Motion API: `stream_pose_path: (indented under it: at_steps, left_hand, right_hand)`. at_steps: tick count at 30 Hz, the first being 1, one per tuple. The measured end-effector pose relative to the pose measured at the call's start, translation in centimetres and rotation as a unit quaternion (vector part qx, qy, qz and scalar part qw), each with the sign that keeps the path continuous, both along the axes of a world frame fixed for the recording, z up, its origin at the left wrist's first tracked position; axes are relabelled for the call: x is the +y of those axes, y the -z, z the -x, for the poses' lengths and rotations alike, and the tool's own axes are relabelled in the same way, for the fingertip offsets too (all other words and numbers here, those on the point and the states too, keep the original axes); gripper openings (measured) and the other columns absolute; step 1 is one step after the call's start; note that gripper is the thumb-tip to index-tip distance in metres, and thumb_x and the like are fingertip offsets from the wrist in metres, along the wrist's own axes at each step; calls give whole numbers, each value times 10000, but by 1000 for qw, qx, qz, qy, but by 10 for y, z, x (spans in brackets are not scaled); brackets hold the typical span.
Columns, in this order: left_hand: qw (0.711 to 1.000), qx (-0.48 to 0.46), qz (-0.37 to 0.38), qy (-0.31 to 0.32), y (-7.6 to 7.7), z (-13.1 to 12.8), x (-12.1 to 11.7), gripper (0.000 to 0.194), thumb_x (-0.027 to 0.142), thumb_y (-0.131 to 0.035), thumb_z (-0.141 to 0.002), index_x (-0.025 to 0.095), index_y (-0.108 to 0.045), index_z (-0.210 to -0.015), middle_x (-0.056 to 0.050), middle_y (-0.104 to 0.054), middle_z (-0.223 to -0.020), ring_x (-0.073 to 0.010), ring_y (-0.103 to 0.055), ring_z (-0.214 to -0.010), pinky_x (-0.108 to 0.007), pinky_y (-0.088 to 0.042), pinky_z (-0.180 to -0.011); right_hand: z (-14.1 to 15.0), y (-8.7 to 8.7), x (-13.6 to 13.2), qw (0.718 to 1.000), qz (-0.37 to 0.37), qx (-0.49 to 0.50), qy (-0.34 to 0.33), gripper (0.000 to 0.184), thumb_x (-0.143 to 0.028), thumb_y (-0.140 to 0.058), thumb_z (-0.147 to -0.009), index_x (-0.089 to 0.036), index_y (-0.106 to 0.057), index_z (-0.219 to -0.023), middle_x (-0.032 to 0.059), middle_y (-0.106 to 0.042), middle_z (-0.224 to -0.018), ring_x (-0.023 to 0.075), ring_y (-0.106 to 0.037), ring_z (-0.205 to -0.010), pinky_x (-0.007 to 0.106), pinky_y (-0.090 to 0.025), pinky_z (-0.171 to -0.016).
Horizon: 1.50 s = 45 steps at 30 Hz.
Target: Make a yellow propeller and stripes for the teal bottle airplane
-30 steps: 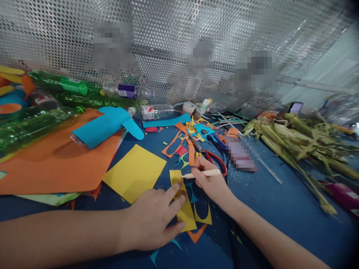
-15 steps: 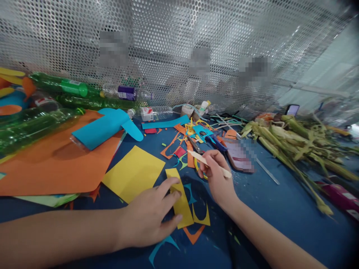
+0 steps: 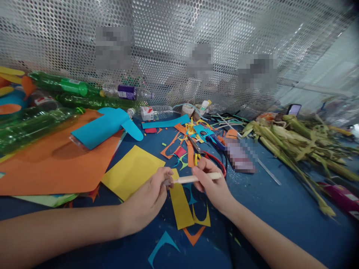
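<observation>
While the left hand is curled at the tip of the pen and its barrel is gripped by the right hand, the yellow strip is laid flat at 6 o'clock. Pen held level, apparently so its tip is steadied; whether a cap is pinched at left can't be told. Around the strip: orange sheet at 10, husks at 2, yellow sheet nearer at 10, scissors at 1, partly blocked by the right hand; scraps strewn at 4 to 7.
</observation>
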State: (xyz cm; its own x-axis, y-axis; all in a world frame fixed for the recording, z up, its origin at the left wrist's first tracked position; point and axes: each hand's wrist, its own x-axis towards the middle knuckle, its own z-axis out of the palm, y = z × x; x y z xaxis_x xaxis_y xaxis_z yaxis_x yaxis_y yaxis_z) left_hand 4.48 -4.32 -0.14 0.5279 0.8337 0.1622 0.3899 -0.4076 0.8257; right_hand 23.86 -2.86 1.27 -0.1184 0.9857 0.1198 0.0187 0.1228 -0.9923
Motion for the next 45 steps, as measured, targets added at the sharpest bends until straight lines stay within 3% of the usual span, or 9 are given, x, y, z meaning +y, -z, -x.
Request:
stream_pose_path:
  at_steps: [10,15,19,32,34,37,39,41,45]
  left_hand:
    - [1000,-12,17,0,0,0,0,291,175,-333,-901,223,-323,-1188,-94,-500,-1203,-176,-496,-1120,-389,-431,-946]
    - [994,-77,71,-23,2,-1,5,257,259,-384,-902,221,-356,-1155,-59,-591,-1013,-159,-594,-917,-341,-487,-831]
    - [990,-74,116,-7,0,-1,5,274,323,-413,-895,234,-337,-1143,-16,-654,-861,-153,-624,-772,-301,-500,-705]
    - [989,-82,119,17,-4,-2,-1,198,313,-416,-891,252,-354,-1068,16,-646,-796,-147,-632,-774,-279,-498,-702]
    - [992,-85,92,5,-3,-3,-1,226,309,-434,-881,255,-348,-1083,5,-626,-845,-148,-623,-813,-289,-504,-735]
    - [995,-88,28,-35,-1,-4,-1,269,274,-461,-858,247,-339,-1097,-34,-564,-992,-151,-585,-899,-307,-499,-793]
    - [998,-52,-20,-43,-2,-4,-1,231,250,-447,-859,229,-374,-1077,-52,-530,-1022,-160,-554,-916,-331,-489,-814]
    - [997,14,-79,-2,-5,-4,-2,123,220,-430,-860,213,-461,-979,-49,-528,-981,-176,-521,-931,-352,-469,-833]
    - [971,105,-193,99,-11,-6,-7,108,200,-461,-840,200,-559,-885,-51,-537,-957,-225,-431,-1029,-385,-407,-913]
  right_hand:
    - [2,-1,0,996,19,-61,-60,231,-324,-655,-734,-201,-469,-672,-100,-406,-421,50,-327,-343,188,-239,-356]
    - [1,-3,1,997,51,-7,-65,313,-458,-432,-855,-191,-510,-712,-28,-568,-454,90,-476,-376,195,-379,-391]
    - [3,-2,3,996,86,-14,-29,323,-469,-462,-828,-187,-499,-676,-36,-555,-377,74,-415,-277,162,-341,-310]
    - [6,-12,-1,988,119,-25,-90,311,-442,-438,-843,-183,-476,-675,-37,-575,-394,72,-429,-273,150,-348,-303]
    - [4,-16,-4,992,98,-25,-74,305,-424,-433,-851,-181,-488,-676,-52,-526,-353,65,-375,-255,151,-306,-295]
    - [-3,-20,-4,999,16,-1,41,300,-394,-391,-880,-189,-492,-685,-88,-394,-304,62,-287,-261,163,-232,-302]
    - [-11,-20,2,989,-59,-12,132,270,-384,-356,-897,-205,-483,-741,-74,-432,-382,86,-371,-333,183,-293,-354]
    - [-20,-18,11,970,-124,-110,179,191,-363,-382,-889,-218,-495,-841,-31,-545,-565,123,-498,-491,225,-404,-477]
    - [-37,-9,32,866,-217,-417,168,171,-270,-446,-855,-217,-573,-956,53,-605,-903,213,-543,-872,348,-423,-797]
